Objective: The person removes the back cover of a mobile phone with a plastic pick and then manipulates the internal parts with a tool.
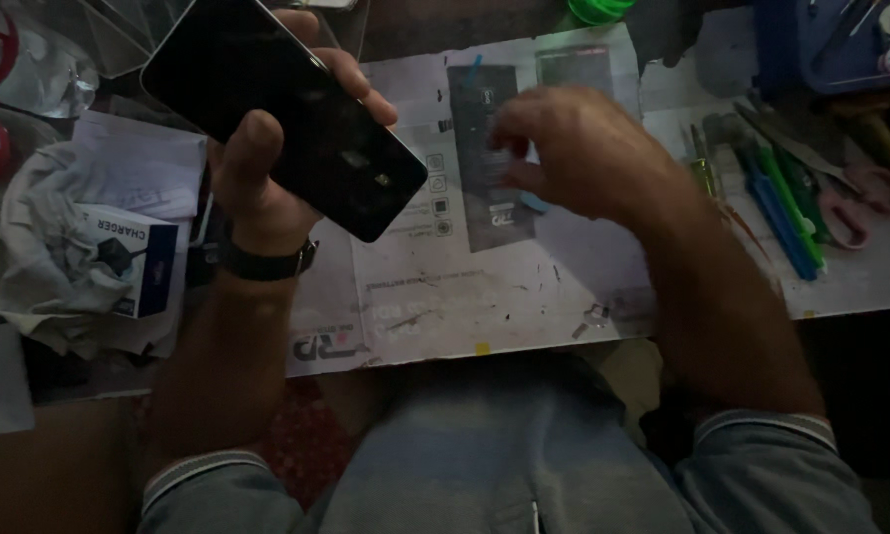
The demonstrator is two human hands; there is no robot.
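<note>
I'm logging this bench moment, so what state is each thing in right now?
Phone: screen dark, held tilted above the bench.
Left hand: grip shut on the phone.
Right hand: fingers curled, holding nothing visible, above the work mat.
Scissors: lying flat, blades shut.
Small box: resting on crumpled cloth.
Pry tools: lying side by side on the mat.

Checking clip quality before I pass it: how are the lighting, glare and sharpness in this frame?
Head view: dim overall, the lower part near dark; the work mat is the brightest area. Small reflections show on the black phone held in the left hand. The right hand is motion-blurred, and the tools at right look soft.
</note>
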